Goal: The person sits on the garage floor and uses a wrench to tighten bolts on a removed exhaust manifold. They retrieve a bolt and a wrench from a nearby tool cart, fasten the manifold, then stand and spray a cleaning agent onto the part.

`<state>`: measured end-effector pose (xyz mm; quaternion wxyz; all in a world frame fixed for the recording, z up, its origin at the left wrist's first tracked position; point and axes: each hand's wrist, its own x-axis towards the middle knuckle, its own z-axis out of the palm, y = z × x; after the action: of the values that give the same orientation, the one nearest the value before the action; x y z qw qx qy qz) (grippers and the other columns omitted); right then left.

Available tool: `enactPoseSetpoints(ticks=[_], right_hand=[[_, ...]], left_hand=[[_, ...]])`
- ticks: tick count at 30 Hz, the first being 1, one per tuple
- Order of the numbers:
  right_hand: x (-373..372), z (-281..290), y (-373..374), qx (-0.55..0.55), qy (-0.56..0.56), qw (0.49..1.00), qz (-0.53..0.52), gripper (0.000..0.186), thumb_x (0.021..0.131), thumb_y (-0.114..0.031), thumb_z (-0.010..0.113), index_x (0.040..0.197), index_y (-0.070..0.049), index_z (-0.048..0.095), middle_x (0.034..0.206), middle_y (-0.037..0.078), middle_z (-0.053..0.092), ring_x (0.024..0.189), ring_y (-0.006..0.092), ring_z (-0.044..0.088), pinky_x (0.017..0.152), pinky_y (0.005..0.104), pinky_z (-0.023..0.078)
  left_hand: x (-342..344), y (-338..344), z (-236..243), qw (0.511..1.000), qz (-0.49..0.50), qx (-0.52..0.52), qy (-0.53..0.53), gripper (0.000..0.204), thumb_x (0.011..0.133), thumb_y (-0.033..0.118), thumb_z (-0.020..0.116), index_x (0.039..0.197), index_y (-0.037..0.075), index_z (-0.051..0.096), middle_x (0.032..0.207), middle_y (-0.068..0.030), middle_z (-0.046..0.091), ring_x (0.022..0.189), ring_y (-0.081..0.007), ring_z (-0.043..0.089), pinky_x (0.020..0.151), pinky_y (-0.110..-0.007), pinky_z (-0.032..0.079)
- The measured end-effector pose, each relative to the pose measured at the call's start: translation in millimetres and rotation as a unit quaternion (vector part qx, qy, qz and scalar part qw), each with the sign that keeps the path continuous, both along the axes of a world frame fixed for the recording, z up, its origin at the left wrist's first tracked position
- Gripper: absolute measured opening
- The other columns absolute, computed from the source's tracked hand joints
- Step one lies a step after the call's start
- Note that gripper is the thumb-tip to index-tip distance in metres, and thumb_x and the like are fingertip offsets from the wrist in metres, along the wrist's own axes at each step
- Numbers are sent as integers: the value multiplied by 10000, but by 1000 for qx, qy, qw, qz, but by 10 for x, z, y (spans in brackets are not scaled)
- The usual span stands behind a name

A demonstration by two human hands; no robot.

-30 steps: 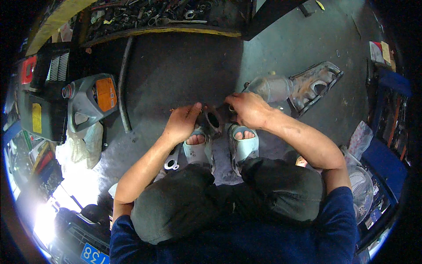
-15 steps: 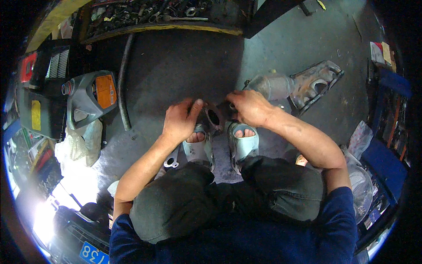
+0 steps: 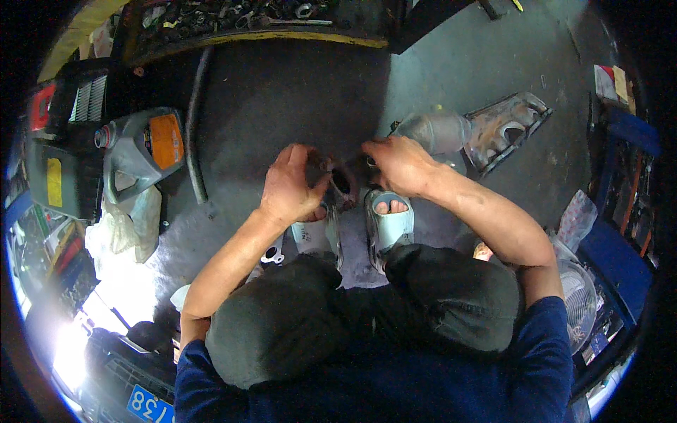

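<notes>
Between my slip-on sandals [image 3: 391, 225] is a dark, rusty flanged metal part [image 3: 343, 189] with an oval opening. My left hand [image 3: 293, 185] is curled at its left side, fingers bent and thumb reaching toward it; the fingertips are partly hidden. My right hand [image 3: 402, 166] is closed over the right end of the part. Just beyond the right hand lies a dull cylindrical exhaust section [image 3: 434, 130], attached or butted to a rusty shield with an opening [image 3: 497, 127]. A pale flat gasket [image 3: 273, 257] lies beside my left sandal.
A grey jug with orange label [image 3: 144, 162], dark case [image 3: 63, 180] and long pipe [image 3: 199, 123] lie left. A tray of tools [image 3: 254, 17] is ahead. A blue bench [image 3: 617, 254] and fan [image 3: 575, 303] are right, a pale bag [image 3: 123, 233] and bright lamp glare lower left.
My left hand has shifted slightly upward, its fingers more bent and its thumb lower along the flanged part. My right hand has moved a little up. The surroundings sit slightly higher in view.
</notes>
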<state>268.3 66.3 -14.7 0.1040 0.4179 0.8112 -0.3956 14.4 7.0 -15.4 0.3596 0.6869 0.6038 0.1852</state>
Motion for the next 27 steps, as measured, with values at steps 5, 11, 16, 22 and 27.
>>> enactPoseSetpoints(ticks=[5,11,16,22,27], right_hand=[[6,-4,-2,15,16,1000,0,394,732,-95,749,1111,-27,666,1078,219,723,1039,452,684,873,540,581],[2,18,4,5,14,1000,3,414,733,-91,765,1128,-27,660,1089,218,721,1044,450,684,869,540,582],[5,7,2,12,21,1000,0,413,740,-86,764,1134,-24,655,1087,219,719,1040,452,686,862,543,582],[20,-43,-3,8,25,1000,1,426,734,-89,769,1138,-28,650,1062,221,710,1034,454,678,855,542,572],[30,-72,-5,10,39,999,3,467,713,-97,797,1148,-32,643,1071,216,687,1040,460,660,846,535,552]], left_hand=[[-23,28,29,995,-1,-92,35,352,830,241,821,1032,34,620,1022,-187,669,964,-424,666,783,-492,556],[32,-2,-47,994,-31,84,65,376,909,345,763,957,7,607,926,-205,683,861,-423,687,741,-507,551],[33,84,-70,981,1,-179,69,378,969,365,691,1084,10,628,954,-225,684,898,-429,685,772,-506,552],[59,19,-30,999,49,6,-15,330,1000,340,655,1111,31,692,910,-215,725,789,-424,704,776,-487,561],[62,-47,-69,996,52,-64,-40,329,994,322,676,1081,5,691,839,-219,719,748,-397,707,773,-483,563]])
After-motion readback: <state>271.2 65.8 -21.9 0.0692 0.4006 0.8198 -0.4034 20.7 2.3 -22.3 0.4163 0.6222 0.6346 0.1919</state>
